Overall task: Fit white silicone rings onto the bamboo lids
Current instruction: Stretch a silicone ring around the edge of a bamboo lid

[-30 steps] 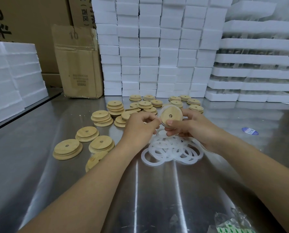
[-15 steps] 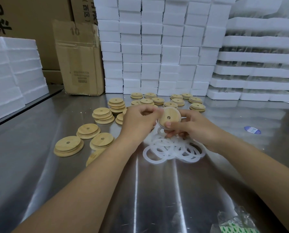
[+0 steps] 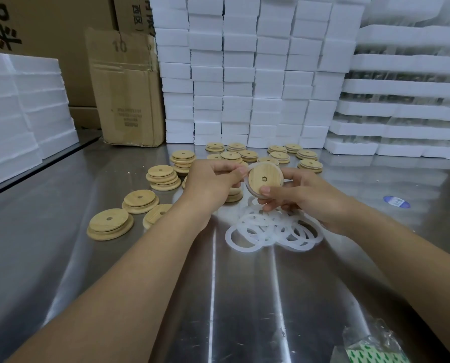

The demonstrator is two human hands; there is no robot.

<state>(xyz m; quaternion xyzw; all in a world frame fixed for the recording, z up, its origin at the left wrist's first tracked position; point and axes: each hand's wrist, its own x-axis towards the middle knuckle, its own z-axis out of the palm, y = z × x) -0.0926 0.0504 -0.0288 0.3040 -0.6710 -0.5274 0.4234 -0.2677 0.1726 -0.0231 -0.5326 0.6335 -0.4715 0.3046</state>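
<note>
View from the person's head, looking down over 2 bare forearms at a shiny steel table (image 3: 114,258).

Both hands meet above the middle of the table, holding 1 round bamboo lid (image 3: 265,179) upright, with its flat face and small centre hole towards the camera. The right hand (image 3: 305,197) grips the lid. Its thumb presses on the lower face, and its fingers are curled round behind. The left hand (image 3: 213,179) has its fingers curled in, and its thumb and fingertips pinch the lid's left edge. A pale ring (image 3: 257,165) shows as a thin white band along the lid's top and left rim. How far it is seated cannot be told.

Just below the hands, a loose pile of white rings (image 3: 273,229) lies flat on the table, overlapping each other.

To the left and behind the hands, more lids (image 3: 163,176) sit on the table in low stacks, several of them near the back wall.

White foam blocks (image 3: 239,74) are stacked high along the back and at the far left. A worn cardboard box (image 3: 127,95) stands at the back left. A blue oval sticker (image 3: 396,201) lies on the table to the right. A crumpled clear bag (image 3: 370,347) lies at the bottom right corner.
</note>
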